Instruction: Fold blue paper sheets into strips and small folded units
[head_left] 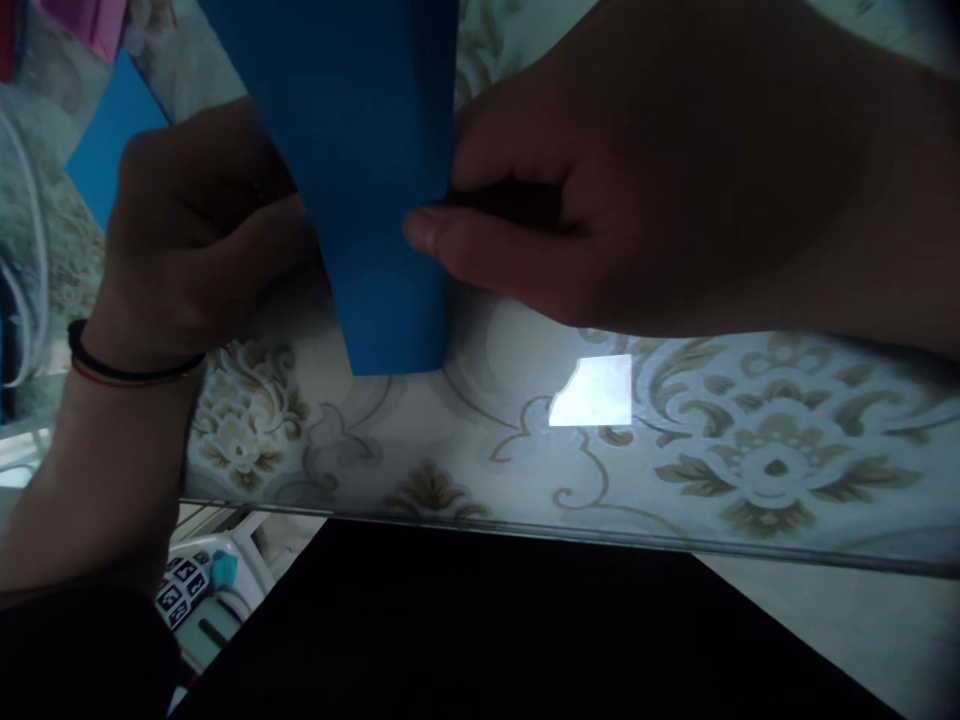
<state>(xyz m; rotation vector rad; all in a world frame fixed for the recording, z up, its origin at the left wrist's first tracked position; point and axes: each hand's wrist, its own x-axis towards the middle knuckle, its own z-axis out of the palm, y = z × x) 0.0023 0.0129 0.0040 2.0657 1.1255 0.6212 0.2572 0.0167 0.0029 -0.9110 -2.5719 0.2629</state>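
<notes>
A piece of blue paper (367,170) stands tilted over the patterned tabletop, its lower end near the front edge. My right hand (600,190) pinches its right edge, the thumb lying on the near face and the other fingers curled behind. At the paper's left side is my left hand (210,220), closed, with its fingertips hidden behind the sheet. Whether those fingers hold the paper itself or something behind it cannot be made out. A dark band circles my left wrist.
Another blue paper piece (124,140) lies at the upper left, below something pink (94,25). A white cable (34,230) curves along the left side. The floral tabletop (510,470) ends at a straight front edge. Beneath it, a white container (247,560) holds patterned items.
</notes>
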